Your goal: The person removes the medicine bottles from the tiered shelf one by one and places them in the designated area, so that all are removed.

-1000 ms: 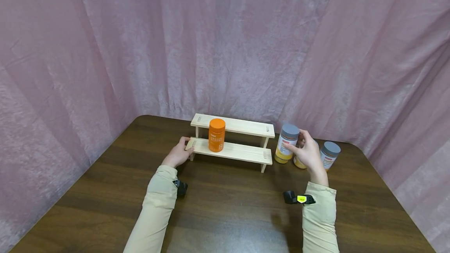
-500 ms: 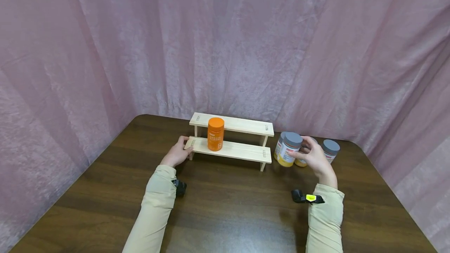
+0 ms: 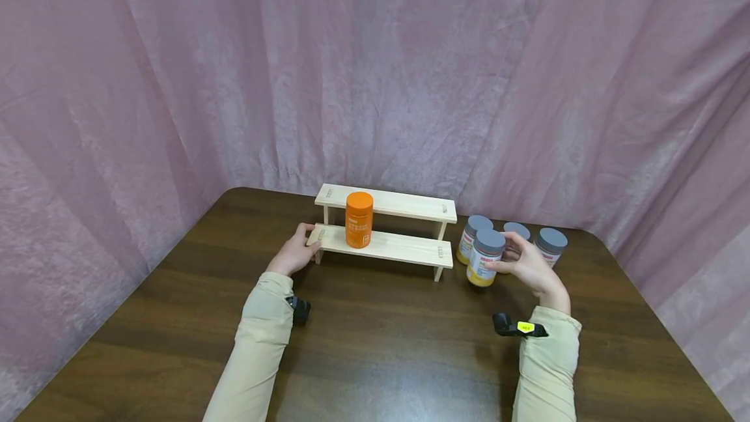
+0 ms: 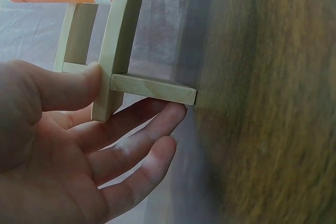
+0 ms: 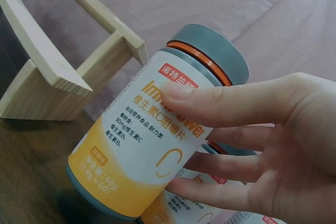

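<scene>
A two-tier wooden display shelf (image 3: 381,246) stands near the back of the table. My left hand (image 3: 293,254) pinches the left end of its lower board; in the left wrist view the thumb presses one face of the board (image 4: 111,59) and fingers lie behind it by the leg. My right hand (image 3: 532,270) grips a grey-capped vitamin C bottle (image 3: 485,263) with a white and yellow label, right of the shelf. The right wrist view shows the thumb across that bottle's label (image 5: 139,145). Whether its base touches the table cannot be told.
An orange bottle (image 3: 359,221) stands on the lower board, left of centre. More grey-capped bottles surround the held one: one behind it (image 3: 469,239), one partly hidden by my hand (image 3: 517,230), one farther right (image 3: 551,246). A pink curtain (image 3: 375,83) hangs behind the table.
My right hand has brought the vitamin bottle nearer to me and slightly right, revealing another grey-capped bottle behind it. The left hand keeps its hold on the shelf.
</scene>
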Available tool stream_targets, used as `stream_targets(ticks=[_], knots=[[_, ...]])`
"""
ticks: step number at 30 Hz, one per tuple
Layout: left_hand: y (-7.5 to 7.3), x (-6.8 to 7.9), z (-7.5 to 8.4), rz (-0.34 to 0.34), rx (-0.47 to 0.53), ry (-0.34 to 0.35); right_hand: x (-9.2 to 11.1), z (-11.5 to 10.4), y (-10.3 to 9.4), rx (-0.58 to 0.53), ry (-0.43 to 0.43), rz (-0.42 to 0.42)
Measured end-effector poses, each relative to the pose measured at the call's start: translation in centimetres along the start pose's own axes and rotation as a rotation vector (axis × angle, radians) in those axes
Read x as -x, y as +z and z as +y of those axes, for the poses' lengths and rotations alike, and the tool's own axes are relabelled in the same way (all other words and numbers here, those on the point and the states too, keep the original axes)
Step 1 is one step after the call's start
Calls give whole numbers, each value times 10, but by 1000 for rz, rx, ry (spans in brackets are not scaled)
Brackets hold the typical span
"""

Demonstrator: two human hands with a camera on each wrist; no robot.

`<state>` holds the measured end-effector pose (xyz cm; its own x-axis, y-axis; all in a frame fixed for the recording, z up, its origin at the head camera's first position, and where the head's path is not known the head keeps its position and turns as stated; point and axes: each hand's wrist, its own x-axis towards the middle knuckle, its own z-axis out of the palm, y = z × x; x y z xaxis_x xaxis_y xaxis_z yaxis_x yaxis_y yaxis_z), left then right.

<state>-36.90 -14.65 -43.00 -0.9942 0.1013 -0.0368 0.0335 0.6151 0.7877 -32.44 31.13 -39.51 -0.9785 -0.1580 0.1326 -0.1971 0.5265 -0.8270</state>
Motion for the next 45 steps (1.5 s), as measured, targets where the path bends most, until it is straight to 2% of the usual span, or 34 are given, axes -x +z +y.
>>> stream_targets(ticks=[4, 6, 16, 28, 36, 45], knots=[[1, -2, 0, 0, 10, 2, -1, 5, 0, 8, 0, -5], [2, -1, 1, -5, 19, -22, -1, 8, 0, 2, 4, -10], [5, 1, 2, 6, -12, -29, 0, 13, 4, -11, 25, -69], [7, -2, 2, 13, -20, -19, -1, 22, 4, -56, -16, -73], [11, -4, 3, 6, -35, -19, 10, 2, -7, 72, -2, -33], [11, -4, 6, 15, -34, -9, 16, -28, -21, 213, -60, 79]])
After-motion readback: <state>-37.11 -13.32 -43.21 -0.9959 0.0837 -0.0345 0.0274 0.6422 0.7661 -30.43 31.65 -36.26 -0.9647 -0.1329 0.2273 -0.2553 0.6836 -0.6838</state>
